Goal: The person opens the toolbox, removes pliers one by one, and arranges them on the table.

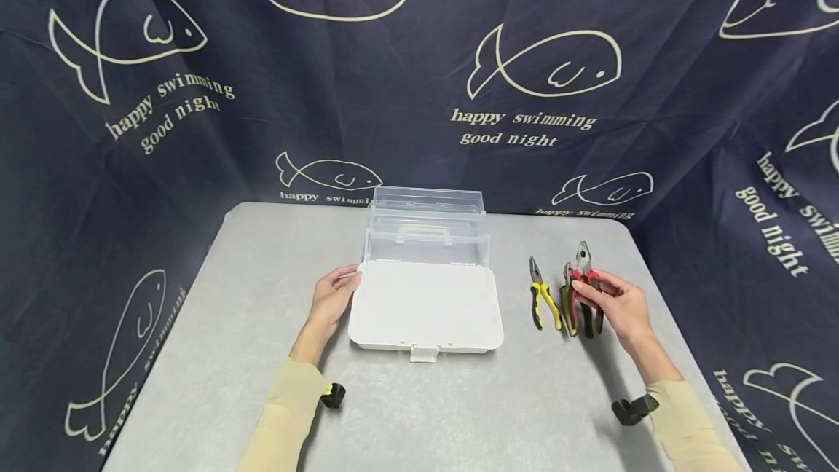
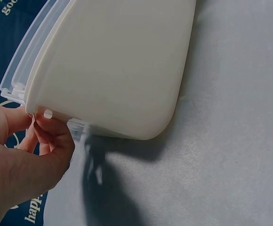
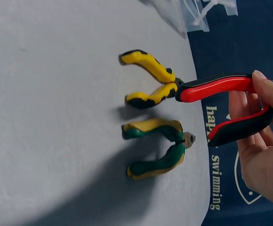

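A plastic box has a flat white part [image 1: 426, 308] in front, with a latch on its near edge, and clear tiers [image 1: 426, 228] behind it. My left hand [image 1: 333, 299] pinches the white part's rim at the left rear corner, between thumb and fingers. To the right of the box, my right hand [image 1: 623, 306] grips red-and-black pliers [image 3: 219, 89] by the handles, raised above the table. Under them on the table lie pliers with green-and-yellow handles [image 3: 157, 162]. Beside these are yellow-and-black pliers [image 1: 545, 299] with their handles spread.
The grey table [image 1: 432, 414] reaches back to a dark blue curtain [image 1: 406, 115] with white fish drawings, which also hangs along both sides. A small black camera sits on each wrist.
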Tool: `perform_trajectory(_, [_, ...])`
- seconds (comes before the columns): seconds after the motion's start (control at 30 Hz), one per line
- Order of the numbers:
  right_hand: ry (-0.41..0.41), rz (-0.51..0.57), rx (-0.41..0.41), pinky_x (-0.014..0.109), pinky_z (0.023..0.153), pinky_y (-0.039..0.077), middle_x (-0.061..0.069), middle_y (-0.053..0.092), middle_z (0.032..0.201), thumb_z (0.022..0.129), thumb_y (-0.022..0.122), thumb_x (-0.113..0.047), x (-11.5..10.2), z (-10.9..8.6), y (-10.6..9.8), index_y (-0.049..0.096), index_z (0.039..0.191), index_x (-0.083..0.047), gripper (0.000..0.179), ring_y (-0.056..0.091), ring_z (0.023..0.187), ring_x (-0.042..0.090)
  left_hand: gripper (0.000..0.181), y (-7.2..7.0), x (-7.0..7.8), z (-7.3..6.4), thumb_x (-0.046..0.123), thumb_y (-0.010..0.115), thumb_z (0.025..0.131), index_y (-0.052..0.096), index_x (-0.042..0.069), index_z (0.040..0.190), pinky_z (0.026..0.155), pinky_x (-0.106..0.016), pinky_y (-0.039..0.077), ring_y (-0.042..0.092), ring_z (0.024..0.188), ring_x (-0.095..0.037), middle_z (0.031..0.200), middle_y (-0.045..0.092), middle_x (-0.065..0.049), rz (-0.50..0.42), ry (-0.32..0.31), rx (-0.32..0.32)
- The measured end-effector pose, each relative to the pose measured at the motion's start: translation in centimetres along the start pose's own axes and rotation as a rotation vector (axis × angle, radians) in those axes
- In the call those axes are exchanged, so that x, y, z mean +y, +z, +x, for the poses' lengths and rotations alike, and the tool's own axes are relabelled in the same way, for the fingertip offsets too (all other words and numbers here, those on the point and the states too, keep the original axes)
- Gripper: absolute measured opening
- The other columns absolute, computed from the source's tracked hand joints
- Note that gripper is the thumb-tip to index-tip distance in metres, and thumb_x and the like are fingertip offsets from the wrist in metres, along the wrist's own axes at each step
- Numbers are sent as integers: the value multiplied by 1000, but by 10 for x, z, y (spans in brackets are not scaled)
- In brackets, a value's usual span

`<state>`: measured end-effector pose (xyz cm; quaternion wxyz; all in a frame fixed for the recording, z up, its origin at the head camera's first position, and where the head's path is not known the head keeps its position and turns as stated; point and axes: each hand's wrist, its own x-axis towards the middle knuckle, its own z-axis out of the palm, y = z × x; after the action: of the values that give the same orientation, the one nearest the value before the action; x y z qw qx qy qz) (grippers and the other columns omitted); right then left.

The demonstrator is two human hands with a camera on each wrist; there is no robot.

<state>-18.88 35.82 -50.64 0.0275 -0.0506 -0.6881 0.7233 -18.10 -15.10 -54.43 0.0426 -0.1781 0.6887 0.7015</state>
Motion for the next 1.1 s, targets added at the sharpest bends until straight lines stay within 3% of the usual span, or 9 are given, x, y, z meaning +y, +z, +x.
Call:
perform_trajectory(0.33, [10,65,-11,29,74,60,1,79,92,88,73,12,3,6,-19,76,108,-9,29,76,77,16,34,1,1,-1,15,66,102,63,4,134,72,-21,50,63,87,-10,105,70,-1,-8,3,3])
perform_trajectory(0.47, [46,30,-4,26,75,60,-2,79,92,89,74,10,5,8,-29,76,110,-11,30,76,77,15,34,0,1,-1,15,65,102,63,4,134,73,-21,49,62,88,-9,105,69,-1,-2,4,7])
perform_trajectory(0.7, [97,-142,80,14,70,56,-15,76,86,86,82,-2,5,10,-47,77,105,-26,31,73,74,3,34,1,1,0,16,65,102,63,6,135,75,-22,49,62,90,-10,108,69,-4,7,-6,11])
perform_trajectory(1.1, [159,-90,78,22,71,59,-12,76,86,87,81,-1,10,10,-67,73,99,-31,33,75,74,7,33,1,0,0,15,66,101,64,4,133,73,-22,48,62,86,-10,100,69,1,-12,2,13])
